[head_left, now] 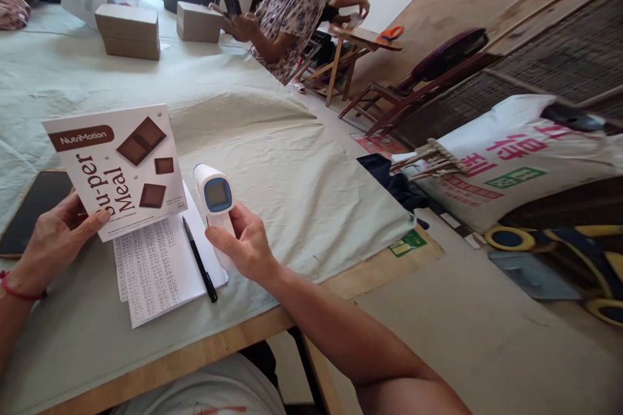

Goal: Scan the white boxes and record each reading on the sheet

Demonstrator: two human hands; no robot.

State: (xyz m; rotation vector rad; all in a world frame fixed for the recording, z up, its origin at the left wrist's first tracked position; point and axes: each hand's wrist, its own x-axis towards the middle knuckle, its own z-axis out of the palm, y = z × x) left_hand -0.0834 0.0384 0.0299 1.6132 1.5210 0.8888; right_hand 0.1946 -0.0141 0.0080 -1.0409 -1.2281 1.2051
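1. Your left fingers [91, 225] are pinching the NutriMotion card [119, 165] (possibly a flat box; cannot tell) above the bench [296, 207]; some are hiding behind it.
2. Your right fingers [226, 243] are wrapping around the thermometer gun [217, 193] handle; its screen is showing nothing legible.
3. The card is covering part of the sheets [153, 282]; their script is appearing too small to read.
4. The large carton [129, 35], small carton [199, 23] and printed sack [525, 162] are concealing any contents.
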